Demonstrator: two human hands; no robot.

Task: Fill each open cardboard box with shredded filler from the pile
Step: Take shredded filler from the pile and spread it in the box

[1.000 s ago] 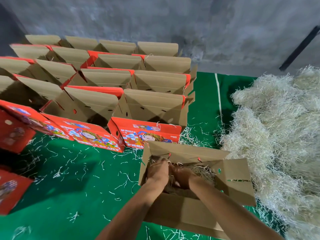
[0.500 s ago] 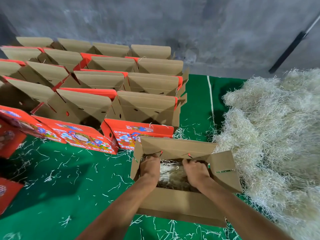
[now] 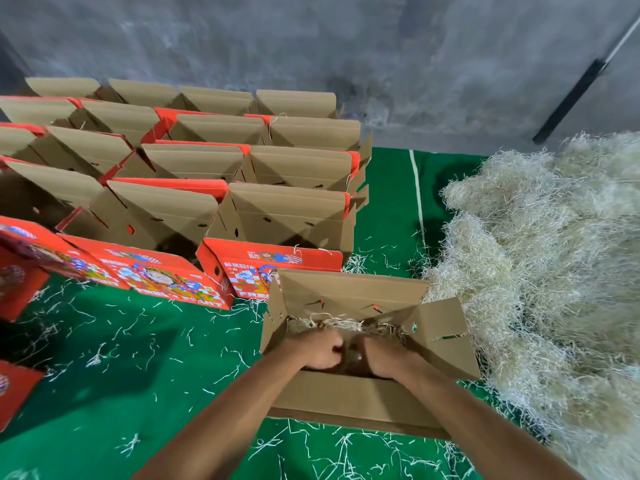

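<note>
An open brown cardboard box (image 3: 349,292) stands on the green mat just in front of me, flaps spread. Pale shredded filler (image 3: 346,323) lies inside along its far wall. Both my hands reach down into this box, side by side and close together. My left hand (image 3: 317,351) has its fingers curled in the filler. My right hand (image 3: 382,358) is also curled down into the filler, its fingertips hidden. The big pile of shredded filler (image 3: 547,271) lies to the right, touching the box's right flap.
Several rows of open red-printed boxes (image 3: 277,220) stand behind and to the left, reaching back to the grey wall. More red boxes (image 3: 17,282) sit at the left edge. Loose filler strands litter the green mat (image 3: 138,358).
My hands have drawn back from the box's far wall toward its near side and come closer together, fingers curling into the filler. The view has shifted slightly.
</note>
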